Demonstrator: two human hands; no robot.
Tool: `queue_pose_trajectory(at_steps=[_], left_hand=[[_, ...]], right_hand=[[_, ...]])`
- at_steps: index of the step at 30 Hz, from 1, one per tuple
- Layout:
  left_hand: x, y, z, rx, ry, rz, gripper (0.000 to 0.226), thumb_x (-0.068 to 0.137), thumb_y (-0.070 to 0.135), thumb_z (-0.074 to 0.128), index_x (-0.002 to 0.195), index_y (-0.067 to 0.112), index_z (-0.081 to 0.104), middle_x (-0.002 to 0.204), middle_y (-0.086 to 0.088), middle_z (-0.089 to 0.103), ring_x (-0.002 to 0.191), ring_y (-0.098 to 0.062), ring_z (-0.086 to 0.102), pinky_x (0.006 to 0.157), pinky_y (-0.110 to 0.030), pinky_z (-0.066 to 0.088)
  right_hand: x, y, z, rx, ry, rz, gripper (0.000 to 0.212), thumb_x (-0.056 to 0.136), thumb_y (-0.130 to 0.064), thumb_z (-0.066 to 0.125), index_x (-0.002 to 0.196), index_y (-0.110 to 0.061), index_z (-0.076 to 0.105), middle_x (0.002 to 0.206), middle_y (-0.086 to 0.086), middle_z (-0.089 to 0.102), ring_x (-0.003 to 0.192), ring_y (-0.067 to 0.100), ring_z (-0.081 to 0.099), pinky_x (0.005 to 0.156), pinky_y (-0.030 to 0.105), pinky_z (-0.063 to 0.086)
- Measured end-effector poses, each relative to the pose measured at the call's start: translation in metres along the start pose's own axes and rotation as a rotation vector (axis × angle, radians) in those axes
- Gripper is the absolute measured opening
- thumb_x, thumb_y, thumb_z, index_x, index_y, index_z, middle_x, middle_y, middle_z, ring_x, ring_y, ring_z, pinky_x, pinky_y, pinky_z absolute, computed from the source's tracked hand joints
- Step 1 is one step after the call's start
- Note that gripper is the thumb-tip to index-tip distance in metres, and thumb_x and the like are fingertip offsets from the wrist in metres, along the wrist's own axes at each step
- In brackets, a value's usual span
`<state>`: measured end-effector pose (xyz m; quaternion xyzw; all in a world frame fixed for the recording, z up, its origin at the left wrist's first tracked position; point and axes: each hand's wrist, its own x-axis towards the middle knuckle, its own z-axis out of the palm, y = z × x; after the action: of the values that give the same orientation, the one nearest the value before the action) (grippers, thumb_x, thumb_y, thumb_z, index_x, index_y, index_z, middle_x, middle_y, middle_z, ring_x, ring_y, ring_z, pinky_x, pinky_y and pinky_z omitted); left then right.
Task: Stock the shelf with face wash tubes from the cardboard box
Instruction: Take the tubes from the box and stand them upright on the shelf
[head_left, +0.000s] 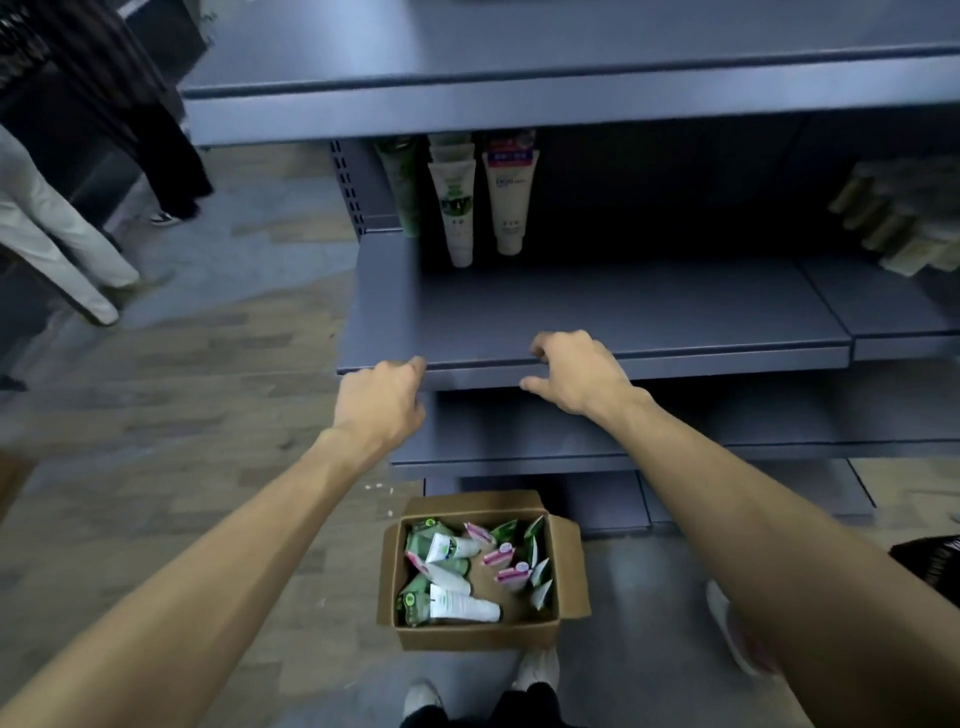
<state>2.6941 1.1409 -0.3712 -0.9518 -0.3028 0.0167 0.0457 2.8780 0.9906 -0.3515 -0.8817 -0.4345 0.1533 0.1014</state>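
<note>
- The left hand (382, 402) hovers at the front lip of the middle shelf (597, 312), its fingers loosely curled with nothing in them.
- The right hand (574, 371) rests its bent fingers on the same shelf edge, thumb spread below the lip; it too holds no tube.
- The cardboard box (475, 636) sits open on the floor, well below both hands and roughly between the two forearms, just in front of the person's shoes.
- Loose face wash tubes (465, 609) lie jumbled in the box, green, white and pink. The big white one near the front lies flat, long axis left to right, cap toward the right.
- Other tubes lean at mixed angles, so no single direction holds for the pile.
- Three stocked tubes (457, 208) stand at the shelf's back left, caps down and long axes upright; the leftmost looks blurred, perhaps a darker green one.
- Judging by position, either hand must drop straight down to reach the box; the left seems slightly nearer.
</note>
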Motion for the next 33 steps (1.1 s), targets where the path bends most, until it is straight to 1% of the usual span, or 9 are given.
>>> queue_pose_trajectory(at_steps=[4,8,12,15,18,21,27,30,33], left_hand=[[-0.017,0.007,-0.003,0.035,-0.026,0.004,0.029,0.085,0.025,0.055,0.114,0.019,0.052,0.110,-0.007,0.067,0.098,-0.034,0.065,0.074,-0.035,0.047],[-0.038,0.001,-0.008,-0.012,-0.047,0.014,0.028,0.085,0.025,0.057,0.112,0.019,0.052,0.112,-0.007,0.066,0.099,-0.035,0.065,0.072,-0.034,0.043],[-0.068,-0.015,0.006,-0.080,-0.103,0.017,0.027,0.085,0.028,0.057,0.111,0.019,0.053,0.111,-0.007,0.066,0.099,-0.034,0.065,0.076,-0.035,0.047],[-0.089,-0.020,0.024,-0.119,-0.163,0.058,0.029,0.086,0.028,0.058,0.112,0.019,0.052,0.110,-0.008,0.066,0.099,-0.035,0.065,0.076,-0.036,0.047],[-0.107,-0.021,0.033,-0.136,-0.169,0.086,0.028,0.085,0.027,0.058,0.111,0.019,0.052,0.108,-0.008,0.067,0.098,-0.035,0.065,0.074,-0.036,0.048],[-0.129,-0.023,0.041,-0.160,-0.190,0.105,0.028,0.082,0.026,0.057,0.109,0.020,0.050,0.108,-0.006,0.067,0.099,-0.035,0.066,0.077,-0.036,0.049],[-0.130,-0.040,0.038,-0.150,-0.182,0.036,0.027,0.084,0.026,0.057,0.109,0.019,0.051,0.110,-0.008,0.067,0.100,-0.036,0.065,0.077,-0.037,0.048],[-0.130,-0.030,0.052,-0.162,-0.206,0.009,0.026,0.085,0.026,0.056,0.110,0.019,0.052,0.109,-0.009,0.067,0.099,-0.036,0.065,0.078,-0.037,0.049],[-0.123,-0.015,0.065,-0.177,-0.247,-0.018,0.026,0.083,0.024,0.057,0.108,0.019,0.052,0.107,-0.009,0.067,0.098,-0.035,0.066,0.076,-0.036,0.049]], right_hand=[[-0.014,-0.020,0.008,-0.043,0.013,-0.009,0.043,0.089,-0.040,0.066,0.124,-0.016,0.059,0.113,0.009,0.067,0.102,0.030,0.064,0.087,0.043,0.054],[-0.034,-0.045,0.023,-0.084,0.015,-0.006,0.039,0.091,-0.039,0.064,0.122,-0.015,0.060,0.114,0.007,0.067,0.102,0.027,0.063,0.084,0.039,0.054],[-0.058,-0.066,0.042,-0.116,0.021,-0.004,0.040,0.092,-0.039,0.063,0.124,-0.015,0.061,0.120,0.006,0.063,0.111,0.025,0.059,0.086,0.035,0.051],[-0.080,-0.070,0.060,-0.115,-0.001,0.040,0.040,0.092,-0.039,0.063,0.124,-0.015,0.060,0.122,0.005,0.061,0.112,0.026,0.058,0.089,0.037,0.051],[-0.101,-0.071,0.079,-0.152,-0.025,0.068,0.040,0.091,-0.041,0.062,0.123,-0.017,0.060,0.123,0.004,0.061,0.114,0.026,0.057,0.089,0.037,0.050],[-0.112,-0.074,0.092,-0.171,-0.070,0.107,0.040,0.089,-0.042,0.063,0.120,-0.017,0.061,0.121,0.004,0.063,0.112,0.025,0.058,0.088,0.035,0.049],[-0.105,-0.102,0.100,-0.098,-0.077,0.067,0.038,0.089,-0.040,0.064,0.118,-0.015,0.062,0.119,0.006,0.064,0.112,0.027,0.059,0.090,0.036,0.049],[-0.109,-0.106,0.113,-0.065,-0.108,0.048,0.037,0.089,-0.038,0.064,0.119,-0.016,0.062,0.120,0.006,0.064,0.111,0.027,0.059,0.090,0.037,0.049],[-0.106,-0.091,0.124,-0.067,-0.171,0.023,0.037,0.089,-0.037,0.063,0.119,-0.017,0.062,0.119,0.006,0.065,0.110,0.028,0.060,0.089,0.036,0.049]])
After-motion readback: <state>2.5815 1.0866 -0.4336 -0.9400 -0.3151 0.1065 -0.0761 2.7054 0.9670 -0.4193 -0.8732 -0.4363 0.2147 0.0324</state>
